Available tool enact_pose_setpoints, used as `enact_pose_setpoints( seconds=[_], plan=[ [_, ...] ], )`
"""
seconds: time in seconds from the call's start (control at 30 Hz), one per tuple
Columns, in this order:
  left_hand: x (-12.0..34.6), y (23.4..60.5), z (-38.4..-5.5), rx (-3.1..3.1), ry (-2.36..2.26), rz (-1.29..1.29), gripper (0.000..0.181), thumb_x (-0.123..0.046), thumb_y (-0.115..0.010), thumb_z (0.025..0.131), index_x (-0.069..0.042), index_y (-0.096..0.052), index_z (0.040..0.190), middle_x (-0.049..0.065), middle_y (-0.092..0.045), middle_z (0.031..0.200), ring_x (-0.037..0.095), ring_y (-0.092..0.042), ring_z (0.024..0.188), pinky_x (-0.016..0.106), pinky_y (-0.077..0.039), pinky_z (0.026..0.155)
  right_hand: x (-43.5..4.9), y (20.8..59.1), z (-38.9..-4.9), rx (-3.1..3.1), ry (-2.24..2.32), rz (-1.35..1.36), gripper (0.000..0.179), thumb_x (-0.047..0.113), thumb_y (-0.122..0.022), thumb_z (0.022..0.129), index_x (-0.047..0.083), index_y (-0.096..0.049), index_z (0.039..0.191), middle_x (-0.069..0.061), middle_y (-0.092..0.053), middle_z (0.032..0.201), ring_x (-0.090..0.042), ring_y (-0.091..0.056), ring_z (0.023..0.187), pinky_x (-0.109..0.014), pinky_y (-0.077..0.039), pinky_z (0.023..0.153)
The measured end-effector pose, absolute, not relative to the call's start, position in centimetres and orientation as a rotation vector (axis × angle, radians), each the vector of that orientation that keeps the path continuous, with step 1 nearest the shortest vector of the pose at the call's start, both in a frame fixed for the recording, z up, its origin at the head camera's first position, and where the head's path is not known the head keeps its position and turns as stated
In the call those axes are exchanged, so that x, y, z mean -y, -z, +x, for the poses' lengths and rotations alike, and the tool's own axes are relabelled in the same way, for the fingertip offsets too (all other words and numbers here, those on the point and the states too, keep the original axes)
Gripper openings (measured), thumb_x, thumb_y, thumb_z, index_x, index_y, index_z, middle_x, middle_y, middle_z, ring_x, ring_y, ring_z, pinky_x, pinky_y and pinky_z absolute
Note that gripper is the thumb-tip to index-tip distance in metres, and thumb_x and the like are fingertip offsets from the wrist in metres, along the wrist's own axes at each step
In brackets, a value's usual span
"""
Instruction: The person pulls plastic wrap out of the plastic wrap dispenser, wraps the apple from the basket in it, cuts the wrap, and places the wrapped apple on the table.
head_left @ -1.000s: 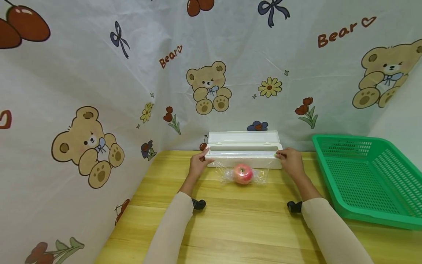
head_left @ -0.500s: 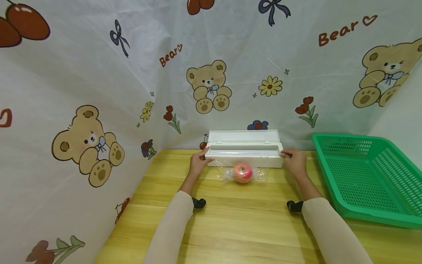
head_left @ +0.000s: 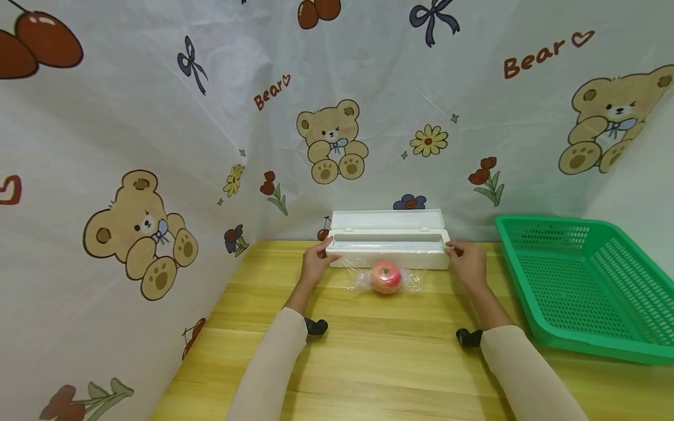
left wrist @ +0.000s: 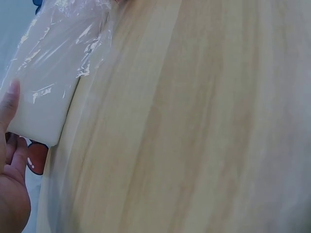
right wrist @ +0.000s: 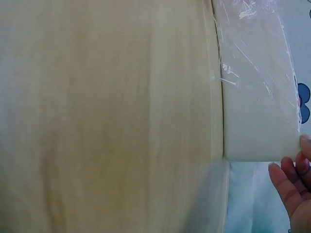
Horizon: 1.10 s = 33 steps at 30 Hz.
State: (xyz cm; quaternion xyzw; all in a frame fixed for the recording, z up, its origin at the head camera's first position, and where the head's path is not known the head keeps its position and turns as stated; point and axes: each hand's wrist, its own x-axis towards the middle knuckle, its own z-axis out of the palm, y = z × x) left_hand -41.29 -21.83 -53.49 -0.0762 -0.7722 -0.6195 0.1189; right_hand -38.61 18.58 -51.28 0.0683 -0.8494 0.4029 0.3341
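Observation:
A white cling film dispenser (head_left: 389, 259) stands at the table's back edge, its lid (head_left: 387, 220) raised. My left hand (head_left: 314, 263) grips its left end, thumb on the front face and fingers round the end, as the left wrist view shows. At the right front corner my right hand (head_left: 467, 263) pinches a small greenish piece like a slide cutter, mostly hidden by the fingertips. A red apple (head_left: 386, 278), wrapped in clear cling film (head_left: 413, 280), sits just in front of the dispenser. Film also lies over the dispenser's front; whether it is cut I cannot tell.
On the right side of the table rests a green plastic basket (head_left: 605, 286) with slotted walls. A bear-printed cloth (head_left: 379, 128) hangs behind and to the left. The wooden table (head_left: 389, 362) extends toward me.
My right hand has slid a little rightward along the dispenser's front edge to its right end. The left hand keeps its grip; the apple stays put.

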Motion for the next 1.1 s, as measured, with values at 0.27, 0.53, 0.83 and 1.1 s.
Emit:
enact_pose_setpoints(
  seconds=[0.27, 0.53, 0.83, 1.1],
  plan=[
    [21.7, 53.5, -40.8, 2.276, 1.772, -0.253, 0.064, -0.018, -0.082, 0.086, -0.012, -0.057, 0.144, 0.002, -0.051, 0.151, 0.021, -0.041, 0.144, 0.037, -0.043, 0.11, -17.8, 50.9, -36.9, 2.197, -1.203, -0.019, 0.018, 0.006, -0.075, 0.091, -0.006, -0.076, 0.105, -0.021, -0.072, 0.088, -0.031, -0.065, 0.079, -0.009, -0.039, 0.063],
    [21.6, 53.7, -40.9, 2.285, 1.747, -0.243, 0.064, -0.019, -0.082, 0.087, -0.012, -0.057, 0.145, 0.003, -0.05, 0.152, 0.025, -0.044, 0.141, 0.04, -0.046, 0.108, -17.2, 50.4, -35.6, 2.28, -1.32, -0.193, 0.033, 0.026, -0.076, 0.093, -0.007, -0.078, 0.091, -0.019, -0.073, 0.076, -0.024, -0.066, 0.064, -0.018, -0.046, 0.053],
    [22.1, 53.8, -40.8, 2.269, 1.771, -0.256, 0.065, -0.019, -0.082, 0.086, -0.012, -0.056, 0.146, 0.004, -0.049, 0.153, 0.026, -0.044, 0.141, 0.042, -0.044, 0.11, -15.6, 49.5, -36.3, 2.314, -1.698, -0.349, 0.043, 0.029, -0.08, 0.09, -0.013, -0.075, 0.098, -0.018, -0.075, 0.079, -0.028, -0.074, 0.067, -0.035, -0.062, 0.06],
    [22.0, 53.4, -39.8, 2.248, 1.789, -0.281, 0.062, -0.015, -0.082, 0.086, -0.007, -0.057, 0.144, 0.01, -0.049, 0.152, 0.03, -0.048, 0.138, 0.038, -0.048, 0.105, -15.2, 49.4, -36.3, 2.216, -1.876, -0.341, 0.031, 0.017, -0.074, 0.094, -0.013, -0.073, 0.103, -0.011, -0.075, 0.081, -0.02, -0.074, 0.068, -0.035, -0.063, 0.069]
  ],
)
